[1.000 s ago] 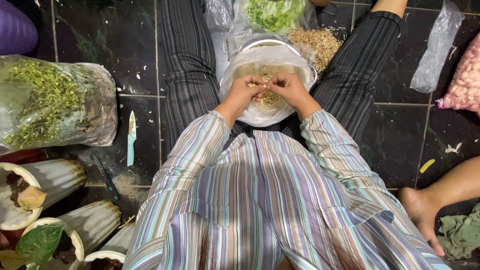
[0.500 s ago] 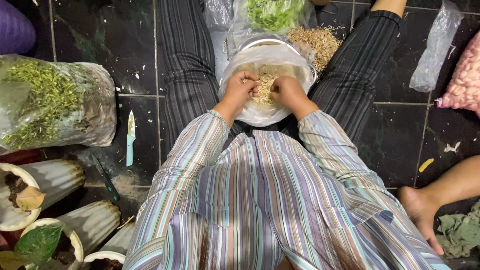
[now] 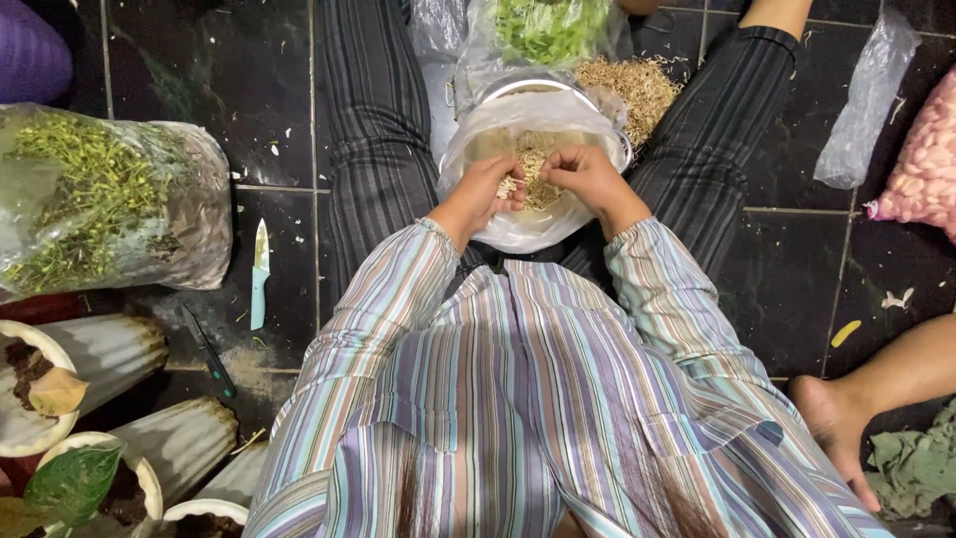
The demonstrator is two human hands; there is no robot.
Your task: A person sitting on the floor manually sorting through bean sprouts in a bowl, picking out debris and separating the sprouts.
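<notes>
Looking down past our striped shirt, we have both hands working over a bowl lined with a clear plastic bag [image 3: 518, 224], set on the dark tiled floor [image 3: 797, 269] between our outstretched legs so it sits right under the hands and catches whatever drops. Our left hand [image 3: 488, 194] is curled, fingers pinched around a small cluster of pale bean sprouts [image 3: 538, 174], and our right hand [image 3: 588, 177] is half-closed too, thumb and fingertips nipping at the same bunch from the other side; neither hand is open flat, both are in a fine picking grip just above the heap in the bowl. Beyond the bowl lies a loose pile of tan, stringy trimmings [image 3: 627, 85] on the floor, touching the bowl's far rim, and a clear bag of green leaves [image 3: 548, 25] sits just behind it. Off to our left, a big plastic bag of greenish sprigs [image 3: 100, 199] lies on its side, well apart from the bowl, with a small light-bladed knife [image 3: 259, 274] on the tiles beside it and ribbed white plant pots [image 3: 110, 344] nearer the corner. On our right, a pink mesh sack [image 3: 921, 164] and an empty clear bag [image 3: 866, 95] lie by, and another person's bare foot [image 3: 836, 428] rests near our hip.
</notes>
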